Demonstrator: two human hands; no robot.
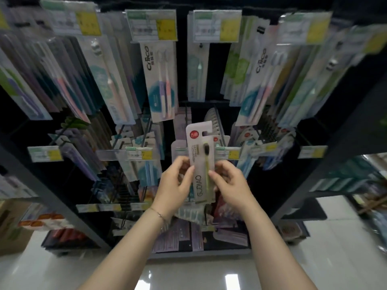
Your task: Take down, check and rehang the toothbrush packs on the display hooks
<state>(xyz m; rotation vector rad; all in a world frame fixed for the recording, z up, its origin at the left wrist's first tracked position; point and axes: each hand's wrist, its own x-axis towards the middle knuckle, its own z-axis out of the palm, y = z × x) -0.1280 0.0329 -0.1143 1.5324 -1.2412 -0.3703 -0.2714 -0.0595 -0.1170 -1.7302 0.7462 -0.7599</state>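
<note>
A white toothbrush pack [200,155] with a red round logo, a dark-bristled green brush and the word GUDIAO stands upright in front of the middle row of display hooks [219,130]. My left hand [174,186] pinches its left edge with thumb and fingers. My right hand [231,185] pinches its right edge. More packs of the same kind [214,120] hang on the hook directly behind it. Its hang hole sits near the top right corner, free of any hook.
Rows of other toothbrush packs [160,80] hang above and to both sides on a black rack [326,155], each hook fronted by a yellow and green price tag [154,25]. Lower hooks carry more packs [182,233]. Glossy white floor [188,273] lies below.
</note>
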